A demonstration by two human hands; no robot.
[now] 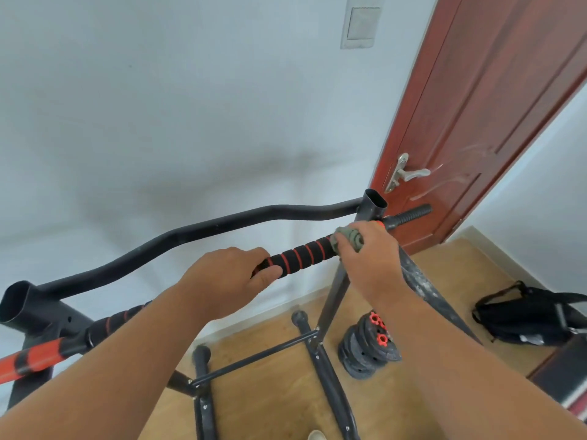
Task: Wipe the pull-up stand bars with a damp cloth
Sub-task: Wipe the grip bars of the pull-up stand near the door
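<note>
Item, far left: open tube end of the stand's left upright [16,301], with an orange-and-black bar end [30,357] jutting out below it. No cloth has reached here, as far as I can judge.

Item: curved rear bar [190,231], bare black metal, running from that upright across to the right one.

Item: my left hand [228,274], fingers curled over the front bar's foam grip [301,254], thumb beneath. It steadies; it carries no cloth.

Item: foam grip, black with red spiral bands, exposed between my two hands.

Item: my right hand [368,258], clenched round the damp cloth [347,238], a grey-green wad wrapped against the bar at the grip's right end, just beside the right upright [374,203].

Item, lower right: weight plates [368,347] and a black bag [527,319] on the wooden floor, well apart from the work.

Step in hand, by my reckoning: wiping the front bar, right section. Next move calls for sliding the wrapped cloth along the foam towards my left hand, pressure kept all round, then shifting that hand clear to cover the stretch beneath it.
</note>
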